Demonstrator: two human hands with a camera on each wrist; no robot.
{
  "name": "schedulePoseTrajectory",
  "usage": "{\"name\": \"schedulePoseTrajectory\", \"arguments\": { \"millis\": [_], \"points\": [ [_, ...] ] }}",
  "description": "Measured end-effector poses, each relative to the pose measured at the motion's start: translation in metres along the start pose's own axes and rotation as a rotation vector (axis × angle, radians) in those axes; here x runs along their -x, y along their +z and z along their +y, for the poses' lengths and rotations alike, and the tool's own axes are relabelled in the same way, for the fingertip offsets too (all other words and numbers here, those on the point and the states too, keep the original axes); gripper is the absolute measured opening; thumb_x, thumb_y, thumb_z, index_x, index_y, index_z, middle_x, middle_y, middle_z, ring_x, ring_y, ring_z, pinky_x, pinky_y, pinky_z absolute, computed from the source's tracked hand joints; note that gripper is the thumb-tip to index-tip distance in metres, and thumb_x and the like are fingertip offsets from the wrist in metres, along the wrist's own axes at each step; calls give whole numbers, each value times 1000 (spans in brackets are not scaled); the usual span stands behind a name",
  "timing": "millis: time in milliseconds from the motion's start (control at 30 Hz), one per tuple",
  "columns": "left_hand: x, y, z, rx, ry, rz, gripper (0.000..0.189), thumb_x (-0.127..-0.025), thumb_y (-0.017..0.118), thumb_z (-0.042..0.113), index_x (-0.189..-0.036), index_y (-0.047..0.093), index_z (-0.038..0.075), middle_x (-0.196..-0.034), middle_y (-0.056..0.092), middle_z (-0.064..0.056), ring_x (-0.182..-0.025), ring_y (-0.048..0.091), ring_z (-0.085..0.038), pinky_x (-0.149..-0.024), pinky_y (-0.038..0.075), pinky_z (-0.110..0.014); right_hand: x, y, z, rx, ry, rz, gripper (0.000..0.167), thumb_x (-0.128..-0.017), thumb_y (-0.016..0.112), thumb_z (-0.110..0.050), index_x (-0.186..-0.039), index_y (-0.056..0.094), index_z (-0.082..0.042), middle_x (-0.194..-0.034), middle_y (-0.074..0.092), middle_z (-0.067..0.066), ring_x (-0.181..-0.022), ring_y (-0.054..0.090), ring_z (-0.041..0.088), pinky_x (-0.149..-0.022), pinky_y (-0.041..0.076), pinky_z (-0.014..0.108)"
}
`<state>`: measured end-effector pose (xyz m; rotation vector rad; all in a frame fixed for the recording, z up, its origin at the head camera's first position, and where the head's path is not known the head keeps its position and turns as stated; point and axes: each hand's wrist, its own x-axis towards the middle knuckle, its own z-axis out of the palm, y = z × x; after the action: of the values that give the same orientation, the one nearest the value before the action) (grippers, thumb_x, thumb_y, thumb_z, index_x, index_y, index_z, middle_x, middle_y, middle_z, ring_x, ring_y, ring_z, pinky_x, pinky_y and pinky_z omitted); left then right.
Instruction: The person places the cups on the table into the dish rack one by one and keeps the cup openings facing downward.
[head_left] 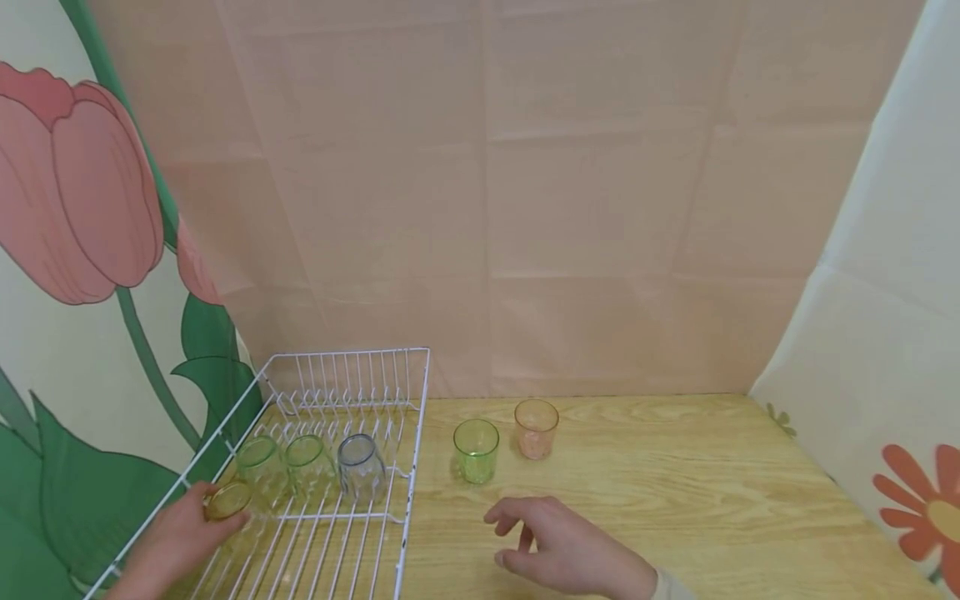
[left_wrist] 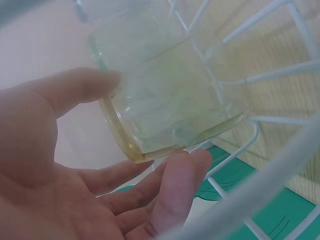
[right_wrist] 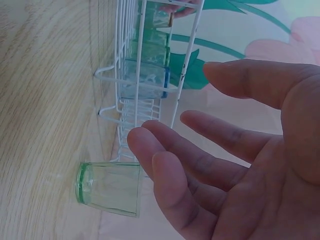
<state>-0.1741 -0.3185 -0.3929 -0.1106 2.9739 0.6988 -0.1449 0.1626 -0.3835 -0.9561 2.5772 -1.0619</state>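
My left hand grips a yellow drinking glass near its base, thumb on one side and fingers on the other. The glass is upside down at the left side of the white wire dish rack. Beside it in the rack stand two green glasses and a blue glass, also bottom up. Over the table, my right hand holds nothing, its fingers loosely bent. Nearest to it is an upright green glass. Behind that, slightly right, stands an upright orange-pink glass.
The rack stands on the left of the wood-grain table, with raised wire sides. A plain pinkish-brown sheet hangs behind the table. Flower-patterned cloths hang at the left and right.
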Motion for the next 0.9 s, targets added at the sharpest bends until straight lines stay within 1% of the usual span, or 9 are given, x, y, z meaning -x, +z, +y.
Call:
{"name": "schedulePoseTrajectory", "arguments": {
  "millis": [133, 200, 333, 433, 500, 633, 700, 767, 900],
  "points": [
    [0, -1, 0, -12, 25, 27, 72, -89, 72, 40, -121, 45, -19, -97, 66, -23, -85, 63, -32, -70, 50, -49, -1, -1, 0, 13, -6, 4, 32, -92, 71, -27, -121, 65, -14, -105, 68, -6, -77, 58, -2, -67, 49, 23],
    [2, -2, 1, -8, 41, 41, 74, -88, 72, 39, -123, 44, -20, -103, 64, -29, -91, 64, -39, -74, 51, -53, -2, -1, 0, 25, -16, 13, 32, -92, 71, -26, -120, 65, -14, -105, 68, -5, -76, 58, -2, -67, 49, 23],
    [8, -7, 7, -22, 57, 62, 77, -89, 72, 39, -127, 42, -21, -113, 58, -39, -103, 58, -54, -81, 49, -60, -4, -2, 1, 21, -20, 40, 30, -92, 72, -24, -118, 66, -11, -102, 70, -3, -73, 58, -1, -65, 49, 22],
    [16, -13, 17, -45, 45, 71, 75, -91, 70, 41, -129, 45, -18, -115, 56, -41, -107, 54, -57, -84, 47, -62, -8, -2, 1, -18, 18, 79, 27, -91, 72, -24, -114, 67, -10, -97, 70, -2, -67, 57, 1, -61, 48, 23],
    [22, -16, 27, -50, 44, 81, 71, -92, 68, 42, -128, 50, -15, -116, 58, -37, -107, 55, -55, -83, 48, -60, -12, -2, 2, -40, 47, 116, 23, -91, 72, -22, -110, 68, -10, -93, 71, -2, -63, 57, 4, -58, 48, 24],
    [32, -19, 53, -18, 55, 92, 59, -93, 66, 42, -124, 58, -8, -114, 65, -25, -101, 63, -43, -78, 51, -53, -21, -1, 5, -59, 107, 180, 19, -92, 70, -22, -105, 68, -9, -88, 71, 2, -60, 57, 8, -56, 48, 26],
    [37, -16, 68, 2, 69, 104, 53, -93, 67, 41, -121, 60, -3, -110, 68, -18, -96, 65, -35, -74, 52, -49, -26, -1, 7, -44, 136, 211, 19, -92, 70, -22, -105, 68, -8, -87, 71, 3, -61, 58, 9, -56, 48, 28],
    [42, -12, 81, 15, 91, 122, 44, -92, 69, 38, -116, 63, 1, -106, 69, -11, -91, 65, -27, -73, 52, -45, -32, 0, 11, -21, 161, 249, 21, -91, 70, -23, -104, 68, -7, -86, 70, 3, -63, 59, 10, -57, 49, 30],
    [50, 1, 108, 52, 143, 164, 31, -90, 73, 30, -108, 67, 7, -99, 69, -2, -86, 63, -18, -73, 51, -38, -46, 1, 24, 25, 225, 327, 22, -90, 71, -23, -104, 68, -5, -83, 70, 2, -69, 61, 12, -59, 50, 33]
  ]
}}
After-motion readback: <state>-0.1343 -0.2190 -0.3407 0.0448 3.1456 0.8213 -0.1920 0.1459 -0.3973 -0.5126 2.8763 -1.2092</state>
